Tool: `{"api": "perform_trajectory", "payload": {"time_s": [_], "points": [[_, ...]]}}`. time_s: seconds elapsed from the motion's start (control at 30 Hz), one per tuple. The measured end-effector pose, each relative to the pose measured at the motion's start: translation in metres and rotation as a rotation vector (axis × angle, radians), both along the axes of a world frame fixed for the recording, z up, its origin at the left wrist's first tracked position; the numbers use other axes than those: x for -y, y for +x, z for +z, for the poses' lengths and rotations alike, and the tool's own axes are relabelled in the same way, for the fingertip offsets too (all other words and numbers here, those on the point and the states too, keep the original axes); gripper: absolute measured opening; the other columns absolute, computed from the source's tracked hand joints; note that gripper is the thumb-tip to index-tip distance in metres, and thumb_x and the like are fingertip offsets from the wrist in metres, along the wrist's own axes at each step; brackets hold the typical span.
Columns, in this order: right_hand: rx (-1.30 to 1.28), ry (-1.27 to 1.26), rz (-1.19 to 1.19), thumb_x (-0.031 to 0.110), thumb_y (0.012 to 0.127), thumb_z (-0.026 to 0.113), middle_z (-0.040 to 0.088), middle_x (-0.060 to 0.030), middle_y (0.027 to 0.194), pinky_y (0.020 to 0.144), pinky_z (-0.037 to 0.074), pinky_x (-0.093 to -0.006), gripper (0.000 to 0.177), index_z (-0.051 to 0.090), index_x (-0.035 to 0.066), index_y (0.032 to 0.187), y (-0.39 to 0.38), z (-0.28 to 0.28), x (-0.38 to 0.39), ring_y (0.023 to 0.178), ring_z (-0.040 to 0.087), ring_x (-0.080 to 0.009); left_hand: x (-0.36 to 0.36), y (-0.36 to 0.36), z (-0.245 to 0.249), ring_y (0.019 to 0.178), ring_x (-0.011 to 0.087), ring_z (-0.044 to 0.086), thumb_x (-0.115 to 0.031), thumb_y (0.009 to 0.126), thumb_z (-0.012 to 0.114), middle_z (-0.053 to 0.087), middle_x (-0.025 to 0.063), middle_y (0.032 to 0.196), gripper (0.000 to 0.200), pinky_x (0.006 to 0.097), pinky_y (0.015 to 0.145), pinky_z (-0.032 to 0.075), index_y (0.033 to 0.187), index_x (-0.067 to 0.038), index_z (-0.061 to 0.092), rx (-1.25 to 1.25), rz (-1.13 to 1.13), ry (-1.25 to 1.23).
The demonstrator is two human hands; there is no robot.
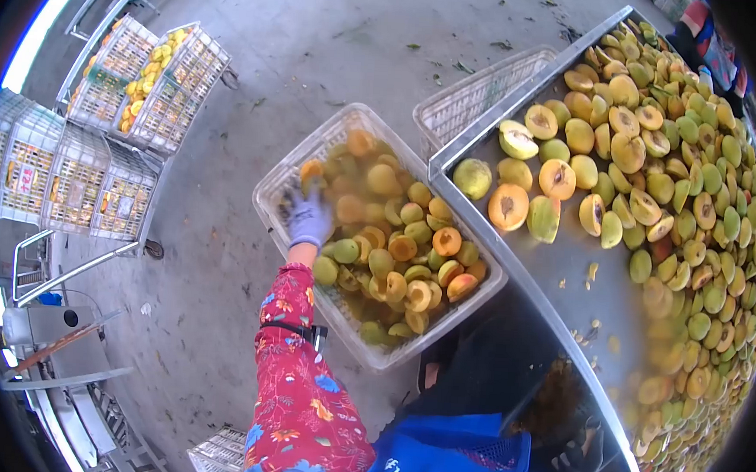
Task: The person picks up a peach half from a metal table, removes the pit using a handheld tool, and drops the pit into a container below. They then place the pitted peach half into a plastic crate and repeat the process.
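My left hand, in a pale purple glove with dark fingers, is over the left side of a translucent plastic crate. Its fingers look spread, though they are somewhat blurred. Just beyond the fingertips is an orange-fleshed peach half; whether they touch it cannot be told. Many halved peaches, green-yellow outside and orange inside, fill the crate. A floral red sleeve with a dark band covers my left arm. My right hand is not in view.
A metal-edged table on the right bears a large heap of halved peaches. Behind the crate stands another pale crate. Stacked crates on a wheeled cart are at left. Part of another person shows at top right.
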State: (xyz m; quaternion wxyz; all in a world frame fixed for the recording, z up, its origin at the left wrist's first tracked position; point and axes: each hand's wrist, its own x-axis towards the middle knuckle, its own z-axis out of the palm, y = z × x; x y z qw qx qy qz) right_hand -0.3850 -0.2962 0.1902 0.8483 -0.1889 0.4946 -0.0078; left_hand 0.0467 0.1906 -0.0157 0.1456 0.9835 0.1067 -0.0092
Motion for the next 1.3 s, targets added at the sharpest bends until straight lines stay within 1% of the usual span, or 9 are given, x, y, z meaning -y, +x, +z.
{"api": "perform_trajectory", "payload": {"time_s": [0.1,0.27,0.53,0.57,0.63,0.77,0.93,1.2,1.3], "points": [[-0.022,-0.019,-0.026,0.035,0.1,0.049,0.045,0.0046,0.058,0.036,0.034,-0.0225,0.023,0.055,0.013,0.106,-0.009,0.0,-0.004,0.04,0.041,-0.0081,0.047,-0.037,-0.033,0.139,0.0376,0.032,-0.051,0.091,0.053,0.042,0.0143,0.147,0.06,0.0629,0.113,0.019,0.143,-0.021,0.045,-0.419,-0.915,0.384],[-0.062,-0.082,-0.065,0.034,0.1,0.05,0.045,0.0049,0.058,0.035,0.033,-0.022,0.023,0.056,0.012,0.104,-0.021,-0.004,-0.005,0.041,0.042,-0.0078,0.092,-0.144,0.029,0.128,0.0357,0.046,-0.052,0.088,0.058,0.047,0.0163,0.141,0.054,0.0607,0.105,0.032,0.136,-0.029,0.05,-0.418,-0.57,-0.157],[-0.515,-0.483,-0.131,0.019,0.093,0.061,0.047,0.0047,0.06,0.037,0.036,-0.0224,0.011,0.056,0.011,0.098,0.0,0.027,0.002,0.044,0.045,-0.0074,0.1,-0.206,0.007,0.103,0.0405,0.055,-0.035,0.087,0.061,0.059,0.0206,0.109,0.038,0.0497,0.087,0.046,0.112,-0.008,0.059,-0.223,-0.636,0.028],[-0.069,-0.483,0.147,0.016,0.091,0.063,0.053,0.001,0.066,0.042,0.04,-0.0228,0.014,0.056,0.01,0.101,-0.035,0.012,0.032,0.047,0.05,-0.0102,0.101,-0.195,-0.012,0.103,0.0403,0.054,-0.039,0.087,0.061,0.057,0.0212,0.109,0.039,0.0506,0.088,0.045,0.11,-0.008,0.059,-0.247,-0.575,0.064],[-0.086,-0.76,0.15,0.012,0.087,0.065,0.055,-0.0005,0.068,0.046,0.042,-0.0216,0.022,0.057,0.005,0.106,-0.049,0.017,0.056,0.051,0.052,-0.0106,0.094,-0.175,-0.031,0.114,0.042,0.051,-0.047,0.087,0.061,0.051,0.0249,0.126,0.052,0.0483,0.094,0.044,0.119,-0.007,0.057,-0.295,-0.537,0.165],[-0.18,-1.089,0.022,0.009,0.087,0.064,0.061,-0.0016,0.076,0.051,0.045,-0.0219,0.02,0.06,0.002,0.104,-0.086,0.035,0.122,0.059,0.058,-0.0099,0.127,-0.124,0.093,0.099,0.0377,0.064,-0.053,0.09,0.052,0.067,0.0206,0.102,0.053,0.0486,0.09,0.048,0.113,-0.007,0.064,-0.591,-0.602,0.403],[-0.334,-1.531,-0.229,0.016,0.085,0.066,0.067,-0.0044,0.088,0.07,0.048,-0.0262,0.036,0.063,0.003,0.118,-0.126,0.009,0.275,0.077,0.059,-0.0103,0.281,-0.091,0.257,0.097,0.0389,0.061,-0.014,0.094,0.056,0.064,0.0211,0.104,0.024,0.0446,0.084,0.048,0.112,0.0,0.062,0.112,-0.84,-0.533],[-0.665,-1.63,-0.123,0.027,0.088,0.069,0.067,-0.0007,0.1,0.08,0.047,-0.0291,0.045,0.061,0.004,0.126,-0.065,0.002,0.396,0.084,0.057,-0.0121,0.603,0.011,0.259,0.124,0.0377,0.05,-0.05,0.089,0.056,0.053,0.019,0.133,0.057,0.0445,0.105,0.039,0.131,-0.01,0.055,0.14,-1.2,-0.316],[-0.259,-1.641,-0.224,0.028,0.086,0.072,0.07,-0.0011,0.097,0.075,0.049,-0.0297,0.048,0.062,0.005,0.127,-0.073,-0.001,0.395,0.081,0.06,-0.0124,0.675,-0.012,0.243,0.126,0.0446,0.044,-0.065,0.079,0.06,0.048,0.0181,0.138,0.074,0.0543,0.105,0.036,0.133,-0.015,0.054,0.223,-0.986,-0.095]]}}
